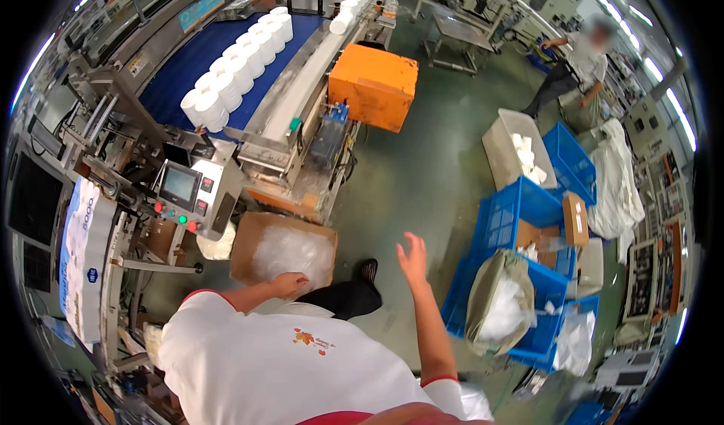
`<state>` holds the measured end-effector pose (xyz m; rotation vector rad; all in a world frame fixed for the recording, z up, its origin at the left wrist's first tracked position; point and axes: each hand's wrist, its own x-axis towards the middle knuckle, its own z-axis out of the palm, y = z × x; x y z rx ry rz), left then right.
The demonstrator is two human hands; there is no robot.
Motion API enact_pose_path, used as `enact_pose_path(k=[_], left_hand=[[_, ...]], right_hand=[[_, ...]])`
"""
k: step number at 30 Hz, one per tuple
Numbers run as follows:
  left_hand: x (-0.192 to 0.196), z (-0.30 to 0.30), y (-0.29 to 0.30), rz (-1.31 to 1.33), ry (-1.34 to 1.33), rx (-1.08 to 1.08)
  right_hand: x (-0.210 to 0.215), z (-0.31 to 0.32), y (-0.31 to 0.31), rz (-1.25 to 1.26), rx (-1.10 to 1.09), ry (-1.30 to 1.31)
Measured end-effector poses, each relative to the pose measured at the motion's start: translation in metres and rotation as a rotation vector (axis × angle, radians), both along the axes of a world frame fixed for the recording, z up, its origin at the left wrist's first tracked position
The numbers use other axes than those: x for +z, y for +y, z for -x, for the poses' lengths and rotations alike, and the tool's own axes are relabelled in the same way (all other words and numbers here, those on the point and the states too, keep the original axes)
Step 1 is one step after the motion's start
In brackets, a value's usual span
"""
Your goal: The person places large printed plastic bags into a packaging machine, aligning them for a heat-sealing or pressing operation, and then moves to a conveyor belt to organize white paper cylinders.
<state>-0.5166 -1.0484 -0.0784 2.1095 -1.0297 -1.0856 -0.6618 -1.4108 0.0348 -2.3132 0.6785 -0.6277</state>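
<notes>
Two hands show here, and neither one holds anything. On the left hand [290,283] the fingers are curled down and rest at the near edge of a brown cardboard box [280,253] on the floor. I cannot tell if they grip the edge or just touch it. On the right hand [413,257] the fingers are spread wide in the air, over the green floor [422,176], touching nothing.

Inside the box lies a crinkly clear plastic bag [294,253]. It looks like a liner, and no rolls can be seen in it, so the box seems ready but not filled yet.

Past the box stands a machine with a small screen [179,185] and round buttons. Behind it, many white paper rolls [241,63] sit in rows on a blue belt [181,70], well apart from the hands. An orange box [375,85] sits beside the belt.

To the right are blue crates [520,221], and one holds a bag of white stuff [499,304]. Far off, another person [581,67] bends over.
</notes>
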Motion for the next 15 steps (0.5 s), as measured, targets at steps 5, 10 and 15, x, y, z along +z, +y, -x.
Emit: enact_pose_path(k=[5,10,15], left_hand=[[-0.135,-0.008,-0.079,-0.029,-0.123,0.286],[-0.159,0.006,-0.16,-0.257,0.608,0.9],[-0.139,0.034,-0.213,0.053,0.265,1.117]], right_hand=[[0.094,-0.176,-0.126,0.405,0.407,-0.135],[0.128,-0.376,-0.22,0.677,0.797,-0.127],[0.125,-0.623,-0.244,0.921,1.034,-0.142]])
